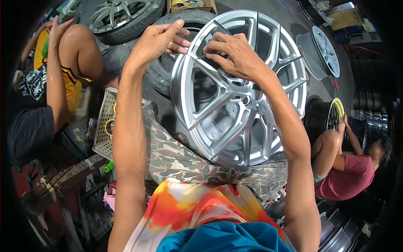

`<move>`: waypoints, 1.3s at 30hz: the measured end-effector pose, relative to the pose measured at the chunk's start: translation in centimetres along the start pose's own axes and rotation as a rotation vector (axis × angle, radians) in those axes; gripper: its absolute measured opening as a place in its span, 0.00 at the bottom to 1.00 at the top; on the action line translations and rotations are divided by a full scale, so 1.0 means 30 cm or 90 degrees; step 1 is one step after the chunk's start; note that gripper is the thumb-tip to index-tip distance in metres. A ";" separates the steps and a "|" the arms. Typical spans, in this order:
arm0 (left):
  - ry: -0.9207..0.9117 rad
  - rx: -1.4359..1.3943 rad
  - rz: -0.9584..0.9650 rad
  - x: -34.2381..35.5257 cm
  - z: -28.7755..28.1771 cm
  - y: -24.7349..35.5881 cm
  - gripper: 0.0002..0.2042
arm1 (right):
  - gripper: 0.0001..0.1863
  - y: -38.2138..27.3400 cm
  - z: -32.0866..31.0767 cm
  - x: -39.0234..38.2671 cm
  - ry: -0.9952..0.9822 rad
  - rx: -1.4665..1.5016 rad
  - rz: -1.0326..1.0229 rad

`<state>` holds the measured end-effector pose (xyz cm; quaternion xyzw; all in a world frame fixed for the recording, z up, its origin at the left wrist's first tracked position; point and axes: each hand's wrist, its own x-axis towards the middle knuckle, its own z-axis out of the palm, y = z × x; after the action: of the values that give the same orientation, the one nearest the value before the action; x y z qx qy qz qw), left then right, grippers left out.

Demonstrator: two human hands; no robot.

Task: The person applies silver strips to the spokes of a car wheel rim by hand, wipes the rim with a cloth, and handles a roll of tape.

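A large silver multi-spoke alloy wheel (237,94) is propped in front of me, over a black tire (157,75) and near camouflage fabric on my lap. My left hand (166,41) is raised at the wheel's upper-left rim, fingers apart and reaching toward it, with nothing visible in its palm. My right hand (231,56) is just right of it on the upper spokes, fingers curled and pinched at a dark spoke edge; what they hold, if anything, is hidden.
A co-worker in yellow shorts (71,88) sits at left beside a beige plastic basket (102,126). Another in a red shirt (348,180) handles a gold-rimmed wheel (338,103) at right. More wheels (317,52), a tire (126,31) and a cardboard box (191,5) lie behind.
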<state>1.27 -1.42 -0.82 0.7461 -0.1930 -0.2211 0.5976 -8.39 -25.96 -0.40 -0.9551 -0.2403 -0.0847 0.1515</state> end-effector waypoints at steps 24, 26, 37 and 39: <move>-0.087 0.263 0.124 -0.019 0.075 -0.022 0.36 | 0.08 -0.014 -0.014 -0.234 -0.041 -0.021 0.049; -0.076 0.287 0.126 -0.019 0.078 -0.017 0.37 | 0.08 -0.015 -0.017 -0.260 -0.045 -0.026 0.054; -0.011 0.395 0.151 -0.029 0.146 -0.031 0.43 | 0.08 -0.022 0.003 -0.226 0.003 0.032 0.044; 0.004 0.416 0.160 -0.032 0.165 -0.019 0.44 | 0.08 -0.016 0.008 -0.231 -0.016 0.003 0.045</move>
<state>-2.29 -4.76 -2.22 0.8691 -0.3420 -0.0700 0.3504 -14.61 -28.49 -2.15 -0.9635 -0.2087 -0.0665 0.1538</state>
